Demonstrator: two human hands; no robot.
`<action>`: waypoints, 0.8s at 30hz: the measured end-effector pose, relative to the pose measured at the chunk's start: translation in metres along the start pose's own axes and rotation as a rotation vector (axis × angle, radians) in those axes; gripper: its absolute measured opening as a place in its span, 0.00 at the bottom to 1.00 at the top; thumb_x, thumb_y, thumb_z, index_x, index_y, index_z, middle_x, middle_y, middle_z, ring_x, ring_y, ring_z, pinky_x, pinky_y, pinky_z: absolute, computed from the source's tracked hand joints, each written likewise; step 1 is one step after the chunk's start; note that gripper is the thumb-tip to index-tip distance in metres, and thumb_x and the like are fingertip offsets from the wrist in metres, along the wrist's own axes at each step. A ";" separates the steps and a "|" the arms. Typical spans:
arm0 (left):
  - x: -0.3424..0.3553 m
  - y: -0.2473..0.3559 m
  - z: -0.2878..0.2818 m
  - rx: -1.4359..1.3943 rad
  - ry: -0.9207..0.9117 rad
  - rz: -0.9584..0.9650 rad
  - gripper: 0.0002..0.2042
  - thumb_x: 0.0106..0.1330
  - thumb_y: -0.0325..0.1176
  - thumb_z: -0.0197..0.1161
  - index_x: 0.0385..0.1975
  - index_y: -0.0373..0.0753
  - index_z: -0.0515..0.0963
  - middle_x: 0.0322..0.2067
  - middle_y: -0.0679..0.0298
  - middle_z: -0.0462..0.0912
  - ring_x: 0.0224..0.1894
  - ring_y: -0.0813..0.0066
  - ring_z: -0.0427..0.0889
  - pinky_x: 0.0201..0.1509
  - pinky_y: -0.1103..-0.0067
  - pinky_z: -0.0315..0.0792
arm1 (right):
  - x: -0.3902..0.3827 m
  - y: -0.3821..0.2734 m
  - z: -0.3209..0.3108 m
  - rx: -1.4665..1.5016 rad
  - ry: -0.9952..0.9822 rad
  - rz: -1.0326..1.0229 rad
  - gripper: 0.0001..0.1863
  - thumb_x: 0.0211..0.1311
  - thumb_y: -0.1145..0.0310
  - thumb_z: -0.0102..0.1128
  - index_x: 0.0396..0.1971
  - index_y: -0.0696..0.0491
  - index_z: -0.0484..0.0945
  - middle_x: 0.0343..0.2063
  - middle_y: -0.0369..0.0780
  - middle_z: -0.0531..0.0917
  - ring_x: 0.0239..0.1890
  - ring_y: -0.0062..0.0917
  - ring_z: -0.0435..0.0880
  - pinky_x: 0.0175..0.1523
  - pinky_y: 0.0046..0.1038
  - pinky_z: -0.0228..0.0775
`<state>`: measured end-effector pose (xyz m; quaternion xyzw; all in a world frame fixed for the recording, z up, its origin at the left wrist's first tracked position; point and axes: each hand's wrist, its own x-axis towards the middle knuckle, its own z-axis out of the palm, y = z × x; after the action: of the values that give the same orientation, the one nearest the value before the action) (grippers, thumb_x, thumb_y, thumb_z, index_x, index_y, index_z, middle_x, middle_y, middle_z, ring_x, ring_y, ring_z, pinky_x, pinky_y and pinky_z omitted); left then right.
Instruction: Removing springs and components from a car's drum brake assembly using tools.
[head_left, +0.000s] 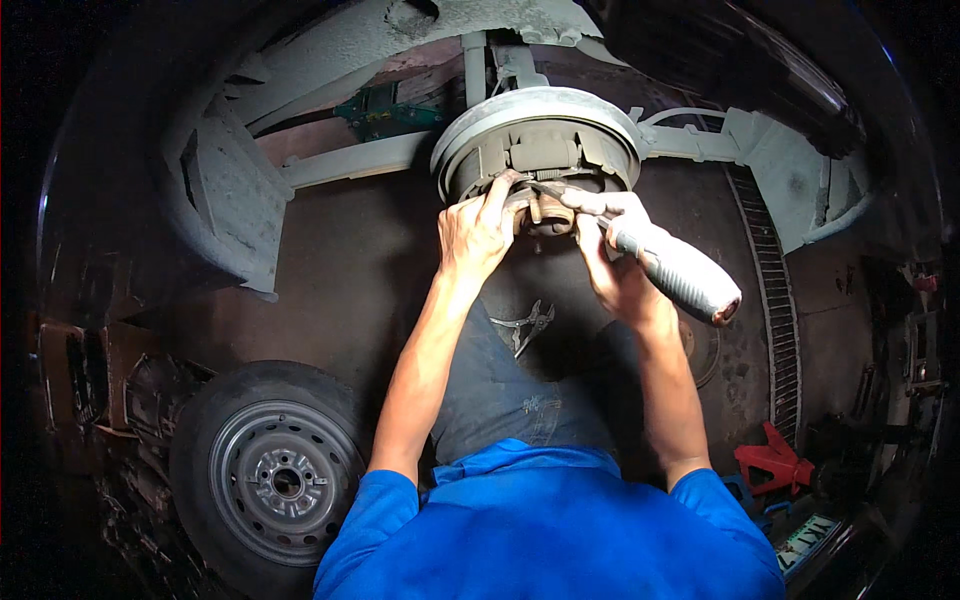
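Note:
A drum brake assembly with its shoes and a coil spring showing faces me, the hub in its lower middle. My left hand reaches to the left of the hub, fingers bent and pressed together; what they pinch is hidden. In my right hand is a screwdriver with a thick light-grey handle, which slants down to the right, past the wrist. That hand's fingertips are close beside the hub, near a dark thin piece between both hands. The screwdriver's tip cannot be made out.
Locking pliers lie low between my legs. A tyre on a steel rim is at my left. To the right are a slotted floor grate and a red jack stand. Grey axle beams and body panels surround the brake.

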<state>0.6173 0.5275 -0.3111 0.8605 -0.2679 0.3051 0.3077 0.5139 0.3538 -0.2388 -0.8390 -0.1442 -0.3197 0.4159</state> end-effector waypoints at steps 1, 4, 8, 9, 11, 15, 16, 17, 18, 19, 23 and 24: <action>0.000 0.000 0.000 0.005 -0.005 -0.003 0.20 0.56 0.29 0.66 0.51 0.47 0.78 0.21 0.59 0.83 0.23 0.59 0.83 0.27 0.68 0.77 | -0.001 0.002 0.011 0.039 0.140 -0.121 0.08 0.60 0.75 0.62 0.40 0.55 0.81 0.34 0.40 0.86 0.30 0.25 0.86 0.38 0.26 0.78; 0.001 0.003 0.000 0.029 -0.027 -0.005 0.21 0.56 0.29 0.66 0.52 0.48 0.78 0.21 0.59 0.83 0.23 0.59 0.83 0.26 0.68 0.77 | -0.008 -0.012 0.012 -0.259 -0.003 0.045 0.08 0.58 0.75 0.62 0.39 0.54 0.82 0.36 0.37 0.86 0.31 0.25 0.86 0.39 0.25 0.79; 0.000 0.002 0.000 0.004 -0.041 -0.015 0.21 0.57 0.31 0.65 0.53 0.47 0.77 0.19 0.56 0.81 0.22 0.57 0.82 0.27 0.66 0.76 | -0.005 -0.006 0.022 -0.308 0.097 -0.158 0.10 0.59 0.74 0.61 0.41 0.54 0.82 0.35 0.39 0.86 0.30 0.27 0.85 0.36 0.25 0.79; 0.002 0.001 0.001 0.004 -0.037 -0.017 0.21 0.57 0.31 0.65 0.53 0.47 0.77 0.19 0.56 0.81 0.22 0.57 0.82 0.27 0.66 0.76 | -0.005 -0.002 0.023 -0.208 0.113 -0.136 0.10 0.58 0.74 0.61 0.41 0.54 0.82 0.36 0.41 0.86 0.31 0.29 0.85 0.36 0.26 0.79; 0.000 0.001 -0.001 0.029 -0.009 -0.001 0.22 0.55 0.31 0.68 0.53 0.48 0.78 0.21 0.59 0.82 0.23 0.59 0.83 0.26 0.67 0.77 | -0.005 -0.010 0.022 -0.102 0.117 -0.104 0.11 0.57 0.74 0.62 0.41 0.55 0.82 0.37 0.43 0.86 0.31 0.30 0.86 0.36 0.27 0.79; 0.001 0.002 -0.001 0.041 -0.016 0.000 0.23 0.55 0.31 0.69 0.53 0.46 0.78 0.21 0.59 0.82 0.23 0.59 0.83 0.25 0.67 0.77 | -0.003 -0.013 0.021 -0.274 0.087 -0.218 0.04 0.56 0.74 0.63 0.26 0.54 0.76 0.42 0.43 0.85 0.33 0.33 0.85 0.36 0.29 0.80; 0.001 0.001 -0.001 0.029 -0.006 0.010 0.23 0.54 0.31 0.69 0.53 0.45 0.78 0.21 0.59 0.82 0.23 0.59 0.83 0.25 0.68 0.77 | -0.002 -0.019 0.022 -0.335 0.095 -0.206 0.04 0.54 0.74 0.64 0.26 0.53 0.77 0.42 0.40 0.86 0.35 0.33 0.85 0.37 0.28 0.80; 0.000 0.000 -0.001 0.031 -0.005 0.010 0.23 0.54 0.31 0.69 0.53 0.45 0.78 0.21 0.59 0.82 0.23 0.59 0.83 0.25 0.68 0.77 | -0.005 -0.019 0.024 -0.333 0.094 -0.208 0.04 0.54 0.74 0.64 0.26 0.53 0.77 0.42 0.40 0.86 0.35 0.33 0.85 0.37 0.28 0.80; -0.001 -0.001 -0.001 0.026 0.003 0.013 0.23 0.54 0.31 0.69 0.53 0.45 0.78 0.21 0.58 0.82 0.23 0.59 0.83 0.25 0.67 0.77 | -0.010 -0.018 0.028 -0.298 0.096 -0.178 0.04 0.57 0.80 0.61 0.31 0.56 0.78 0.43 0.43 0.85 0.37 0.31 0.84 0.42 0.27 0.77; 0.001 0.000 0.000 0.016 0.012 0.019 0.23 0.54 0.31 0.69 0.53 0.45 0.78 0.20 0.58 0.82 0.23 0.59 0.83 0.25 0.67 0.77 | -0.013 -0.015 0.030 -0.268 0.100 -0.146 0.07 0.60 0.85 0.58 0.37 0.59 0.79 0.43 0.45 0.85 0.40 0.28 0.83 0.47 0.25 0.73; 0.000 0.002 -0.003 0.025 -0.042 -0.006 0.22 0.54 0.30 0.69 0.52 0.45 0.78 0.21 0.57 0.82 0.23 0.58 0.83 0.25 0.67 0.77 | -0.010 -0.010 0.032 -0.156 0.176 -0.229 0.07 0.60 0.85 0.58 0.36 0.58 0.78 0.43 0.44 0.84 0.36 0.26 0.80 0.43 0.23 0.71; 0.002 0.001 -0.003 0.010 -0.019 0.004 0.21 0.55 0.29 0.66 0.51 0.45 0.78 0.22 0.57 0.82 0.23 0.58 0.83 0.26 0.67 0.77 | -0.008 -0.014 0.028 -0.159 0.142 -0.217 0.08 0.60 0.85 0.58 0.37 0.58 0.77 0.42 0.43 0.83 0.34 0.24 0.78 0.41 0.22 0.69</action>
<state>0.6163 0.5284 -0.3072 0.8643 -0.2712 0.2989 0.3003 0.5128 0.3845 -0.2481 -0.8241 -0.1785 -0.4316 0.3206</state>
